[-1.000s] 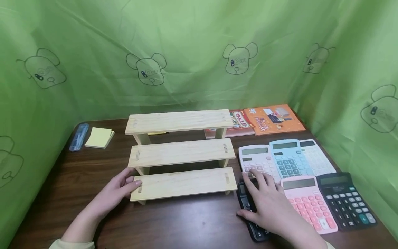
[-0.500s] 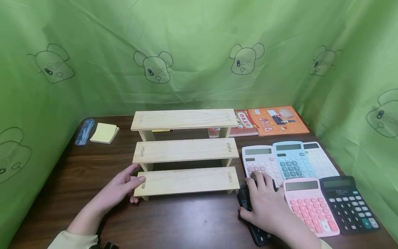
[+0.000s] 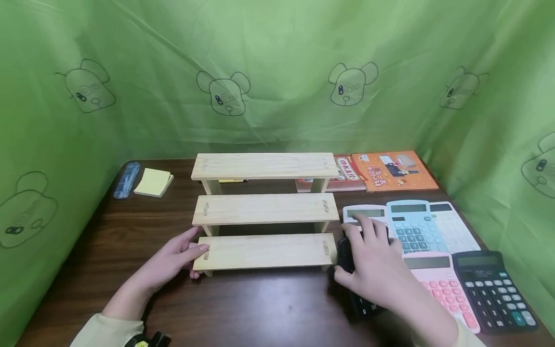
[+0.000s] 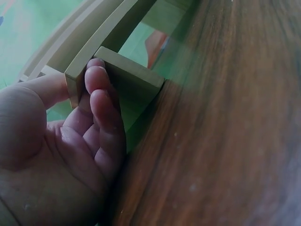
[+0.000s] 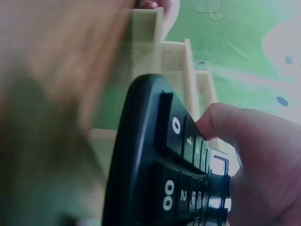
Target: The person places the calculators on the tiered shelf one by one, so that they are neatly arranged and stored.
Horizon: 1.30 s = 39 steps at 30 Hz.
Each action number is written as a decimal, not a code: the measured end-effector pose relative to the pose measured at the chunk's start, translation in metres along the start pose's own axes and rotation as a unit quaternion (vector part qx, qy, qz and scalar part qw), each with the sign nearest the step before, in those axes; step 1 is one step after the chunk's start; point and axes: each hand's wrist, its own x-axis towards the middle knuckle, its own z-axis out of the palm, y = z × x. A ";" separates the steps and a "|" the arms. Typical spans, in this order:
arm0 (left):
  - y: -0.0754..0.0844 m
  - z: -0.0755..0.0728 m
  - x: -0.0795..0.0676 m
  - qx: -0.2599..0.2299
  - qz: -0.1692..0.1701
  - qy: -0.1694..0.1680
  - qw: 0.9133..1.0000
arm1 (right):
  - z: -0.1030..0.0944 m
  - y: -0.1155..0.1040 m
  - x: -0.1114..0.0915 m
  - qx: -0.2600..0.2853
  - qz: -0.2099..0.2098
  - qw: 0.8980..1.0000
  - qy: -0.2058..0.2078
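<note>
A three-step wooden shelf (image 3: 264, 251) stands mid-table in the head view. My left hand (image 3: 169, 262) grips the left end of its lowest board. The thumb lies on top, and the left wrist view shows curled fingers (image 4: 106, 108) under the board. To the right of the shelf, my right hand (image 3: 375, 262) holds a black calculator (image 3: 346, 255) from above. Its number keys and rounded edge show in the right wrist view, with the thumb (image 5: 225, 122) at its side. The hand covers most of this calculator in the head view.
Beside the right hand lie a blue calculator (image 3: 409, 226), a white one (image 3: 453, 229), a pink one (image 3: 451, 289), a second black one (image 3: 494, 294) and a pale one (image 3: 366, 212). Books (image 3: 394, 171) lie behind. Sticky notes (image 3: 153, 182) and a blue stapler-like object (image 3: 127, 180) are back left.
My right hand has raised the black calculator slightly off the table and moved it away from me. The left hand keeps its grip on the shelf. The head view has shifted a little.
</note>
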 end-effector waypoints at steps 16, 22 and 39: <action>0.002 -0.003 -0.002 0.003 0.012 0.008 1.000 | -0.040 -0.026 0.067 0.062 -0.019 0.996 0.061; 0.000 -0.002 -0.002 0.000 0.016 -0.002 1.000 | -0.054 -0.040 0.093 0.069 -0.029 0.994 0.080; -0.003 -0.003 0.001 -0.024 0.028 -0.024 0.999 | -0.068 -0.063 0.160 0.040 -0.025 0.999 0.025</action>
